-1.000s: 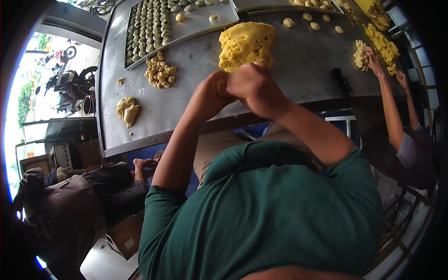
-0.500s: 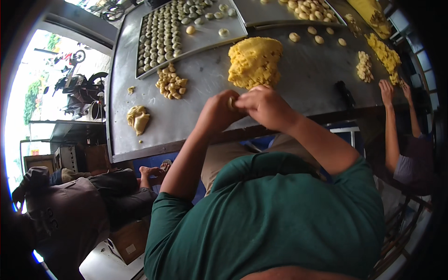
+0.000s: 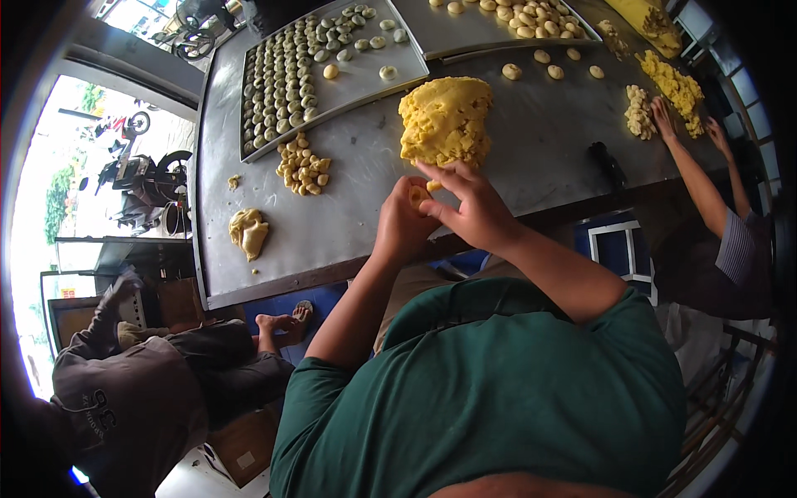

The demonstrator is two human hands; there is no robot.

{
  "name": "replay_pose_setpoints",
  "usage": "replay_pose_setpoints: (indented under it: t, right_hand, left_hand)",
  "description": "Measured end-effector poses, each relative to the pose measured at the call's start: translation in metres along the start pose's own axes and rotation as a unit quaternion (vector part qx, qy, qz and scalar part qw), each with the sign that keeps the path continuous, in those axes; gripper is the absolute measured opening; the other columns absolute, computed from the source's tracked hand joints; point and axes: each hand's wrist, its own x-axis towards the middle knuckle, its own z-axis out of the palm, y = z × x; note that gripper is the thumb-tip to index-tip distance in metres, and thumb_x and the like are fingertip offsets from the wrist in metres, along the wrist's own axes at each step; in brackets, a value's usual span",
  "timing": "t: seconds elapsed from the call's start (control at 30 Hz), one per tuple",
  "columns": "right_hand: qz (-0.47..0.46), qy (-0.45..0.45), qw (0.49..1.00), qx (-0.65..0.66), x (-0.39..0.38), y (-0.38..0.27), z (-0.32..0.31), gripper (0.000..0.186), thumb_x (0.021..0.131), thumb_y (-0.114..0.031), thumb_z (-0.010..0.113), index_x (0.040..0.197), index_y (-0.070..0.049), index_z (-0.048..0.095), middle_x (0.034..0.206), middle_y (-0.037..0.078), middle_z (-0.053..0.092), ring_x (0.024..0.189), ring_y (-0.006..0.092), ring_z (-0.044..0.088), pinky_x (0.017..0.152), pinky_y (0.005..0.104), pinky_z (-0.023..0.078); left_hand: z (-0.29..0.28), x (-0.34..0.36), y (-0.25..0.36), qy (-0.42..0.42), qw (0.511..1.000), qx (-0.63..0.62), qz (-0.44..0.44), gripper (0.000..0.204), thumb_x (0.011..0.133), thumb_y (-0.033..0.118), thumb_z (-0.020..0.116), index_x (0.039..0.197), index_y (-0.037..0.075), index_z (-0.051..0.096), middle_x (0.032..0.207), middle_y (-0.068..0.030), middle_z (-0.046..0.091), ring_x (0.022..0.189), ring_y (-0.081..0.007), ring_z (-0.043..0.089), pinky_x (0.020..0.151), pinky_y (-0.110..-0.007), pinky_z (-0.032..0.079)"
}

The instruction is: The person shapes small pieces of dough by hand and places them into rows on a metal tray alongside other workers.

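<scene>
My left hand (image 3: 400,217) is cupped closed around a small dough piece (image 3: 418,196) with a yellowish middle. My right hand (image 3: 473,207) meets it from the right, thumb on that piece, index finger stretched toward the large crumbly yellow dough mound (image 3: 444,120) just beyond, and a small yellow bit shows under its fingers. To the left lie a pile of small tan dough pieces (image 3: 300,170), a smooth pale lump (image 3: 247,235) and a few crumbs on the metal table (image 3: 332,249).
Behind are trays of greenish balls (image 3: 270,100) and pale balls (image 3: 531,21). On the right, a co-worker's hands (image 3: 664,116) are beside crumbly dough heaps (image 3: 672,83), near a dark object (image 3: 608,166). Another person (image 3: 141,390) sits lower left; motorcycles (image 3: 145,178) stand outside.
My right index finger has stretched out from over the dough piece toward the mound. The co-worker's hands shifted. The seated person at lower left has raised an arm.
</scene>
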Motion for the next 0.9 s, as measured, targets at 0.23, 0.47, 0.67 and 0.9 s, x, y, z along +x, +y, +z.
replay_pose_setpoints:
  t: [0.23, 0.47, 0.67, 0.9]
  right_hand:
    - [-0.003, -0.01, 0.998, 0.057, 0.015, 0.009, -0.017, 0.066, 0.089, -0.021, 0.08, 0.148, -0.014, 0.053, 0.112, 0.005, 0.059, 0.108, 0.022, 0.059, 0.088, 0.0379, 0.051]
    - [0.361, 0.007, 0.739, 0.569, -0.001, -0.001, 0.027, 0.049, 0.101, -0.051, 0.063, 0.128, -0.011, 0.065, 0.111, 0.004, 0.07, 0.104, 0.0132, 0.066, 0.087, 0.0338, 0.052]
    - [0.232, 0.025, 0.786, 0.572, 0.015, 0.004, 0.013, 0.037, 0.099, -0.025, 0.072, 0.125, 0.001, 0.067, 0.116, 0.009, 0.073, 0.105, 0.0164, 0.071, 0.097, 0.0327, 0.056]
    - [0.191, 0.083, 0.813, 0.544, 0.01, 0.005, 0.028, 0.034, 0.097, -0.02, 0.075, 0.121, 0.003, 0.066, 0.112, 0.013, 0.072, 0.104, 0.0186, 0.072, 0.095, 0.0304, 0.058]
  left_hand:
    - [-0.019, 0.004, 0.03, -0.089, 0.972, 0.202, 0.082, 0.023, 0.085, 0.015, 0.079, 0.101, 0.002, 0.069, 0.096, -0.0115, 0.076, 0.09, -0.0277, 0.075, 0.079, -0.038, 0.057]
    - [0.003, 0.021, 0.02, 0.056, 0.978, 0.002, 0.202, 0.044, 0.104, 0.017, 0.063, 0.145, 0.003, 0.055, 0.14, -0.0242, 0.063, 0.123, -0.0228, 0.064, 0.097, -0.034, 0.053]
    - [-0.007, 0.025, 0.024, 0.059, 0.972, -0.153, 0.165, 0.062, 0.114, 0.034, 0.035, 0.165, 0.008, 0.011, 0.158, -0.023, 0.044, 0.12, -0.0204, 0.062, 0.101, -0.032, 0.05]
    - [0.001, 0.022, 0.039, 0.058, 0.969, -0.235, 0.051, 0.071, 0.113, 0.047, 0.025, 0.165, 0.011, -0.008, 0.152, -0.0221, 0.052, 0.142, -0.0317, 0.048, 0.12, -0.04, 0.032]
